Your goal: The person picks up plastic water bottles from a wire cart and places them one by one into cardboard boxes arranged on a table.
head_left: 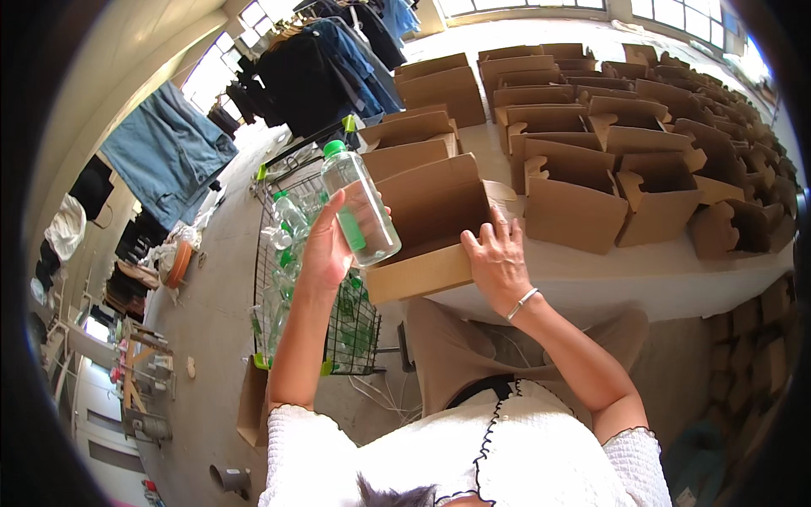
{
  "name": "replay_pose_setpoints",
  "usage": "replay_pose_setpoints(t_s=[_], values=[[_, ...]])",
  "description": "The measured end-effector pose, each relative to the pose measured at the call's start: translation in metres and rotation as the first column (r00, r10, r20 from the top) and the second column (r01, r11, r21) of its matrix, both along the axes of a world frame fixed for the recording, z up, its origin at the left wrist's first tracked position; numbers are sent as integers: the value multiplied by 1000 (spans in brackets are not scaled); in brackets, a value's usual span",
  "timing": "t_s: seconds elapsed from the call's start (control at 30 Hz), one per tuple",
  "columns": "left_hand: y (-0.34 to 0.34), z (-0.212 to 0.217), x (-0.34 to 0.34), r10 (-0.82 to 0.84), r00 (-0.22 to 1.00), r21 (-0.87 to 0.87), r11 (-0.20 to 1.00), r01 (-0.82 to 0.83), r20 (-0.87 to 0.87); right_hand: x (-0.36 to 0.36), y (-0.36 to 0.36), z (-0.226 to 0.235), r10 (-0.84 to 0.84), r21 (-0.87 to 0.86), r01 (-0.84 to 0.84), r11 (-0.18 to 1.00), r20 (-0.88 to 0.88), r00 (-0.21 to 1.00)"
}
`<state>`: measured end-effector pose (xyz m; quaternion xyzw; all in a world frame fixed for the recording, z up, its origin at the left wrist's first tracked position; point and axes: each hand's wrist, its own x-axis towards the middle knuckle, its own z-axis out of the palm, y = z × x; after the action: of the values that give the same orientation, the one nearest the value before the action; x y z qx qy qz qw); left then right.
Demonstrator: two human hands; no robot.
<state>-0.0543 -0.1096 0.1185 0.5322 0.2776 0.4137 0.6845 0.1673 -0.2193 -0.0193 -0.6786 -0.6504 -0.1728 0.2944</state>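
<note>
My left hand (328,241) is wrapped round a clear plastic bottle (365,198) with a green cap, tilted so its base points down to the right. The bottle is beside and partly in front of an open cardboard box (427,277) at the table's near edge. On that box's right side rests my right hand (497,258), its fingers bent over the edge near a side flap (500,194). A wristband circles my right wrist. The part of the box's inside that shows is bare cardboard; the bottle hides some of its left side.
Left of my left arm stands a black wire basket (353,325) with green corners, holding several green-capped bottles (287,211). Many open cardboard boxes (570,190) crowd the pale-covered table (583,283). Clothes hang on racks beyond, and jeans (173,152) hang at the left.
</note>
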Motion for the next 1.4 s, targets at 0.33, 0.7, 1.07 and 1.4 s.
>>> replay_pose_setpoints(t_s=[0.33,0.7,1.07,1.4], values=[[9,-1,44,346,803,762,617,195,-486,2,-5,3,21,-34,-21,999,-5,1000],[16,-27,56,404,521,654,564,505,-752,0,-4,1,3,-32,-3,999,-10,1000],[61,-88,83,143,289,313,621,718,-947,0,-3,1,4,-24,-4,1000,-9,1000],[76,-140,91,50,159,145,730,668,-986,0,-2,-1,-12,-18,12,1000,10,1000]])
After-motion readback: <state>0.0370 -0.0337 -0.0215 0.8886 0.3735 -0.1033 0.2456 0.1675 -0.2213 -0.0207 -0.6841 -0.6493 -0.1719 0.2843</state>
